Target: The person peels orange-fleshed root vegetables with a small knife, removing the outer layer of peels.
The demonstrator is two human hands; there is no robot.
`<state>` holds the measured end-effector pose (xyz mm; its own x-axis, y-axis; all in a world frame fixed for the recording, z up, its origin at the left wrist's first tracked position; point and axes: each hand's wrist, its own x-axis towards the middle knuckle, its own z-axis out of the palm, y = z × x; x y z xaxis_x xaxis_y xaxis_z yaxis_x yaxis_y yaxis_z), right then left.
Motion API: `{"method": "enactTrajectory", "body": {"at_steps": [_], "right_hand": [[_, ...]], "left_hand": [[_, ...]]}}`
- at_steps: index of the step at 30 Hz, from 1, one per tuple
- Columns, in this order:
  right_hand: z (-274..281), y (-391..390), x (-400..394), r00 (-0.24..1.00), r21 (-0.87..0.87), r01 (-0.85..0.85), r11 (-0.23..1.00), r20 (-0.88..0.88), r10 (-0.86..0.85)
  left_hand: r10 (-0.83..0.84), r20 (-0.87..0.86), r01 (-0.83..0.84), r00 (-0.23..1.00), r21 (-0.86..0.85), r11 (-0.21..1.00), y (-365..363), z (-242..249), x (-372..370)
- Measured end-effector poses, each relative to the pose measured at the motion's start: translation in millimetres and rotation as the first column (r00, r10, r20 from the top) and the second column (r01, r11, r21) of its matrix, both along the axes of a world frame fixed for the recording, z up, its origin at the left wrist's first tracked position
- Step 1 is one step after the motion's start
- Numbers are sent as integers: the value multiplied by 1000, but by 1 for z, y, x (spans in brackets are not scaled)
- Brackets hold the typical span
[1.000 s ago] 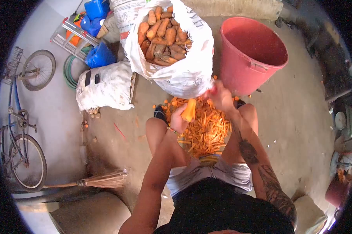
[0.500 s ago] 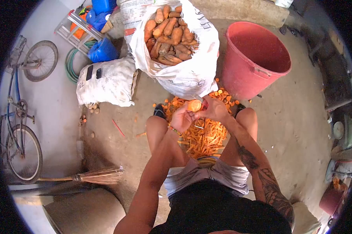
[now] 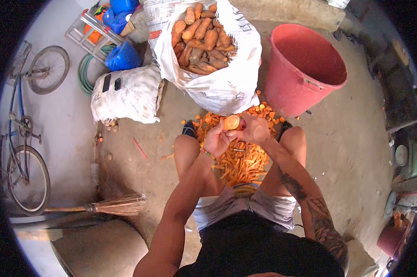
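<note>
Both hands now sit closer together than a second ago: the right hand (image 3: 253,130), then stretched out toward the sack, has come back in, and the carrot (image 3: 231,122), then held upright, is turned so its cut end faces the camera. Judged from this, one peeling stroke has ended and the carrot is being turned or checked before the next; the work is ongoing, not finishing.

Left to right across the scene: a bicycle (image 3: 21,138) stands against the wall, a straw broom (image 3: 111,205) lies on the floor below it, and a closed white sack (image 3: 125,94) rests beside a green hose (image 3: 84,74).

The left hand (image 3: 216,140) is curled about the carrot, fingers wrapped along its underside, holding it above the pile of orange peelings (image 3: 240,159) that lies on the floor between the person's knees. The carrot is raised clear of the pile, just in front of the open sack of unpeeled carrots (image 3: 204,41).

The right hand touches the carrot's right side with fingers closed. A small reddish item shows at its fingertips, probably a peeler, but it is too small to confirm. To the right, well apart from the hands, stands a red bucket (image 3: 287,92); its contents cannot be told.
</note>
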<state>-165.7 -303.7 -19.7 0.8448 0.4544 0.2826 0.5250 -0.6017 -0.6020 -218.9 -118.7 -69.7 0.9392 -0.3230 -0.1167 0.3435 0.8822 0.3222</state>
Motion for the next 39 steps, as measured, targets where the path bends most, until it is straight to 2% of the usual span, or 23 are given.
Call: {"method": "enactTrajectory", "body": {"at_steps": [2,4,7,11,13,16,19,21,22,23,24,25,26,27,28,29,32,33,34,36,38,39], "right_hand": [[-2,2,-2,1000,-52,23,998,13,-22],[-4,2,-2,999,-109,39,993,16,-37],[-14,5,0,998,-53,38,998,43,-36],[-16,2,1,993,-55,-45,997,111,51],[-14,2,-1,990,-87,-84,993,109,94],[-9,6,-4,990,128,9,992,-140,9],[-5,2,-4,942,119,-70,990,-319,105],[-5,-2,-1,923,182,-68,981,-362,131],[-5,-5,3,913,216,-69,974,-380,149],[-6,-11,11,924,152,-41,987,-370,95],[-1,-21,24,860,277,25,961,-496,121],[3,-33,38,776,384,107,917,-609,164],[-10,-49,48,777,550,380,744,-626,66],[-33,-59,75,796,689,529,496,-605,-8],[12,-67,70,714,625,642,444,-698,-49],[10,-71,82,782,653,607,453,-591,-196],[3,-64,74,771,558,589,585,-604,-200],[6,-59,68,792,529,552,644,-574,-208],[9,-52,64,825,549,530,647,-512,-241],[8,-53,62,790,470,524,710,-580,-198],[-10,-58,73,789,503,558,660,-567,-236],[-16,-60,78,788,518,574,635,-560,-255]], "left_hand": [[-21,-5,21,1000,-25,999,4,-16,4],[35,-37,-35,999,13,999,0,-4,2],[78,-68,-76,995,29,997,0,-6,2],[145,-59,-137,988,117,984,-5,13,1],[165,-55,-160,985,82,984,-1,8,2],[127,-37,-121,991,131,984,8,0,2],[94,-58,-72,994,306,949,2,5,-3],[81,-53,-53,995,409,911,-2,11,-3],[47,-54,-14,997,495,869,0,12,-2],[15,-60,23,998,578,816,3,13,-2],[-15,-71,58,997,655,753,6,19,0],[54,-107,50,993,775,630,8,38,0],[114,0,-68,993,802,593,12,46,4],[169,110,-186,979,815,548,17,53,10],[217,220,-302,951,814,497,21,65,18],[244,292,-378,925,778,502,29,79,29],[209,550,-583,809,796,163,41,125,82],[206,602,-626,772,776,76,41,131,107],[199,650,-661,734,750,-10,37,134,130],[182,544,-552,819,834,-10,11,156,165],[-146,649,-665,746,734,-136,-8,139,213],[-260,616,-667,743,709,-227,-28,145,224]]}}
